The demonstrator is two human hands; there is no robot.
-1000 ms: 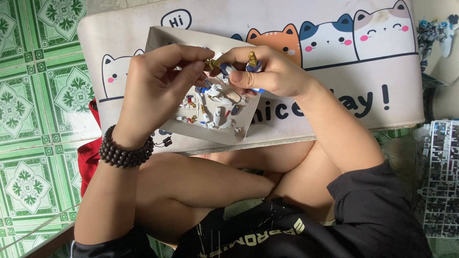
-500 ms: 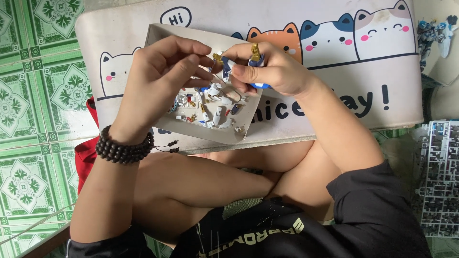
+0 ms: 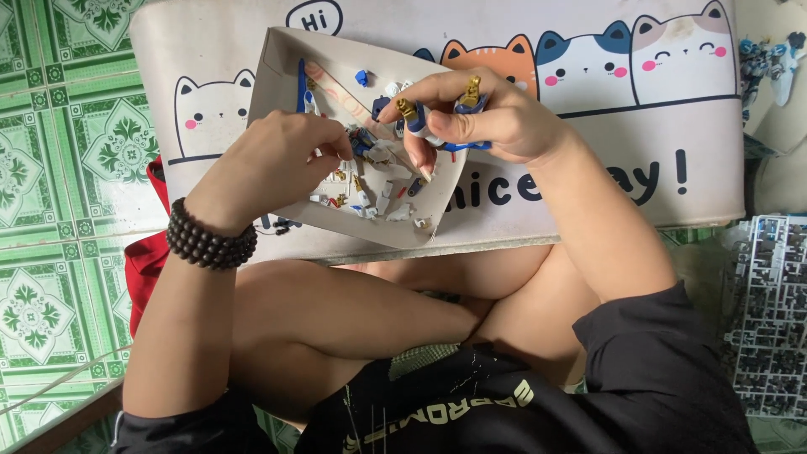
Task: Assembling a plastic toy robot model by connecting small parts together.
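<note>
My left hand (image 3: 273,160), with a dark bead bracelet (image 3: 210,242) on its wrist, reaches into a shallow white cardboard tray (image 3: 282,63). Its fingertips pinch at the small plastic model parts (image 3: 370,189) lying there; whether a piece is caught I cannot tell. My right hand (image 3: 483,118) hovers over the tray's right edge. It is shut on a small blue, white and gold model assembly (image 3: 437,118) with gold tips poking up between the fingers.
The tray rests on a low white table (image 3: 588,202) printed with cartoon cats, above my crossed legs. Grey plastic part frames (image 3: 773,311) lie on the floor at right. A blue and white model figure (image 3: 769,59) sits at top right. Green patterned tiles (image 3: 59,168) at left.
My left hand dropped from the assembly down into the tray among the loose parts. My right hand stays raised with the assembly, shifted slightly right.
</note>
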